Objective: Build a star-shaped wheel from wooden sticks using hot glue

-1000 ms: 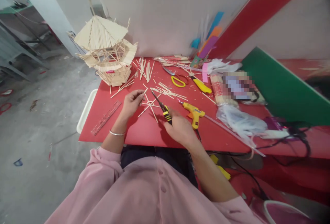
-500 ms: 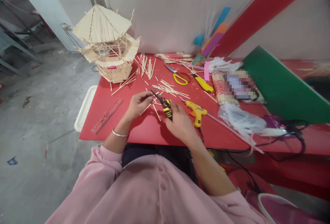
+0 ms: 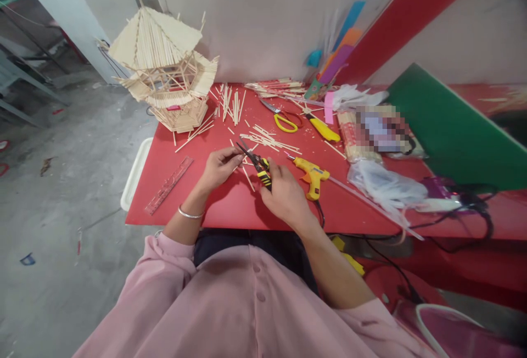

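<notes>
Above the red bench (image 3: 214, 212), the left hand (image 3: 218, 167) pinches a thin pale wooden stick (image 3: 239, 157) between closed fingers; the right hand (image 3: 285, 197) grips yellow-and-black cutting pliers (image 3: 260, 167), fingers wrapped tight.

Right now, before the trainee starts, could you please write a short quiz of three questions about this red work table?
1. True or false: the right hand grips the glue gun.
2. What stands at the far left corner of the red table? A. a toolbox B. a stick house model C. a lamp
3. Fill in: the left hand pinches a thin ___ at the tips of the cutters.

Key
1. False: it grips the cutters; the glue gun lies on the table beside it.
2. B
3. stick
</notes>
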Tool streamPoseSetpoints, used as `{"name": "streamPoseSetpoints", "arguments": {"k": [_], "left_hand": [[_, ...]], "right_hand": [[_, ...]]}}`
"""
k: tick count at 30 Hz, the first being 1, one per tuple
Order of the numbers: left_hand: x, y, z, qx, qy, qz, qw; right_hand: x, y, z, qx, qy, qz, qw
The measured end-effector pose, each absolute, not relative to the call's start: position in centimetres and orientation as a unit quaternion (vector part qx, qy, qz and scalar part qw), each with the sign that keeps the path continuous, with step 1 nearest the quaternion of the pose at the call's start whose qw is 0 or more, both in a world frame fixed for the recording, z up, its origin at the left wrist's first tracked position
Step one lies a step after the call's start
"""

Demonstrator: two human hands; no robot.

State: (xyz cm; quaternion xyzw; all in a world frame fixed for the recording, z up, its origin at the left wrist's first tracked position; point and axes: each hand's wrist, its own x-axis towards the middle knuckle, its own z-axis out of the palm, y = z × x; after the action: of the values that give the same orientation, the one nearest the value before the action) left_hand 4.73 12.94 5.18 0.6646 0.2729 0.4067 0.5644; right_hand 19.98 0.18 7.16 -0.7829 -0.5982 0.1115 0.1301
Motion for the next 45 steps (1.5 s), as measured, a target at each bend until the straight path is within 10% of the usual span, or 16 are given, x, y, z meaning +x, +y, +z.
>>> {"name": "streamPoseSetpoints", "arguments": {"k": [18, 33, 45], "left_hand": [[5.2, 12.1, 5.2, 0.655, 0.287, 0.4, 0.574], [5.1, 12.1, 5.3, 0.534, 0.231, 0.318, 0.748], [4.7, 12.7, 5.8, 0.569, 0.289, 0.39, 0.664]], "right_hand": [[21.8, 0.9, 4.2, -0.732, -0.648, 0.05, 0.204], [22.4, 1.2, 6.6, -0.723, -0.678, 0.064, 0.111], [22.7, 0.1, 6.6, -0.732, -0.641, 0.189, 0.132]]}}
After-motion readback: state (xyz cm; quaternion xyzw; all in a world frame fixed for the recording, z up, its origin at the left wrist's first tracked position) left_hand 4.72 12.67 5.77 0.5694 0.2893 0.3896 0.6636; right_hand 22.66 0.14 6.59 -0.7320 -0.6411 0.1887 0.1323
